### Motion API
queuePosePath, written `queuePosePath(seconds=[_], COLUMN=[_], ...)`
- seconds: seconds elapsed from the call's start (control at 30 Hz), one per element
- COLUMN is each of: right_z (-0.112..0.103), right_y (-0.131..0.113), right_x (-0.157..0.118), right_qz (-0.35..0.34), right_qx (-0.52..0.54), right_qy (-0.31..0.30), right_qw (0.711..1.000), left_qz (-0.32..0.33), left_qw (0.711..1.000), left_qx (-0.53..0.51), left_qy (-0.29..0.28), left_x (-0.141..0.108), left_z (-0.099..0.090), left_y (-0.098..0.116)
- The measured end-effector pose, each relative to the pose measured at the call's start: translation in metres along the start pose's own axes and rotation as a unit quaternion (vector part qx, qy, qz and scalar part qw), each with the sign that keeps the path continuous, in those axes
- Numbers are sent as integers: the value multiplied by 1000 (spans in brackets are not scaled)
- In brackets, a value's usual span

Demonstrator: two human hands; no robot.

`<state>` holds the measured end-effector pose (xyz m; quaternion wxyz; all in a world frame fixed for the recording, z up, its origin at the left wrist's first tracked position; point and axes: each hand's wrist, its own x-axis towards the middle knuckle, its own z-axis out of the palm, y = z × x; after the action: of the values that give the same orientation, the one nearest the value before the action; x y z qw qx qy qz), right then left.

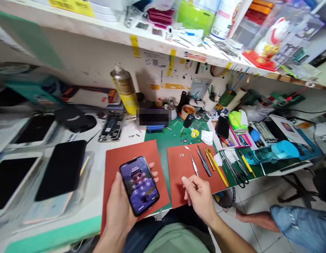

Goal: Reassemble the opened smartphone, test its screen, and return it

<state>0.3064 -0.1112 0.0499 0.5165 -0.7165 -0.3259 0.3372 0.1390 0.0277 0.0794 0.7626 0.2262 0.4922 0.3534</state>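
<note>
My left hand (119,207) is wrapped round a smartphone (139,186), its fingertips showing past the far edge. The phone's screen is lit, with round keys like a passcode pad on a purple picture. Over the right red-brown mat (176,168) is my right hand (198,196), fingers curled in and thumb against the forefinger; nothing shows in it. Near it on that mat lie a silver pen-shaped tool (194,165), dark tweezers (204,162), a gold screwdriver (209,160) and a yellow-handled tool (218,168). A small SIM tray (181,155) lies at the mat's upper left.
Black scissors (238,175) and a blue bottle (276,151) lie to the right. An opened phone (112,126) and a spray can (124,88) stand behind the left mat (111,165). Several devices fill the left side. A shelf (104,33) overhangs. Another person's leg (257,218) shows at right.
</note>
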Motion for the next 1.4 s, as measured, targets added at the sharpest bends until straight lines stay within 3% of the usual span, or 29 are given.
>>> queuePosePath(seconds=[0.1, 0.2, 0.3, 0.5, 0.77, 0.97, 1.1, 1.27, 1.4], right_z=[-48, -100, -135, -146, -181, -175, -161, -126, -93], right_y=[9, 19, 29, 32, 10, 2, -5, -28, -62], right_x=[10, 23, 41, 75, 64, 55, 58, 71, 105], right_qz=[-28, -22, -12, 1, 69, 113, 99, 56, -15], right_qx=[-84, -162, -219, -222, -37, 118, 163, 163, 112], right_qy=[65, 173, 237, 216, 169, 104, 93, 36, 1], right_qw=[994, 971, 946, 951, 983, 981, 977, 984, 994], left_qz=[-11, -17, -19, -36, -71, -49, -24, -1, -6], left_qw=[999, 997, 995, 994, 996, 997, 998, 1000, 999], left_qx=[36, 70, 97, 98, 57, 55, 54, 8, -30], left_qy=[11, 20, 27, 36, 19, 30, -1, -14, -33], left_x=[6, 11, 13, 16, 23, 17, 15, 12, 10], left_z=[-4, -5, -6, -11, -30, -20, -20, -20, -20], left_y=[3, 4, 3, 0, -3, -2, -5, -9, -10])
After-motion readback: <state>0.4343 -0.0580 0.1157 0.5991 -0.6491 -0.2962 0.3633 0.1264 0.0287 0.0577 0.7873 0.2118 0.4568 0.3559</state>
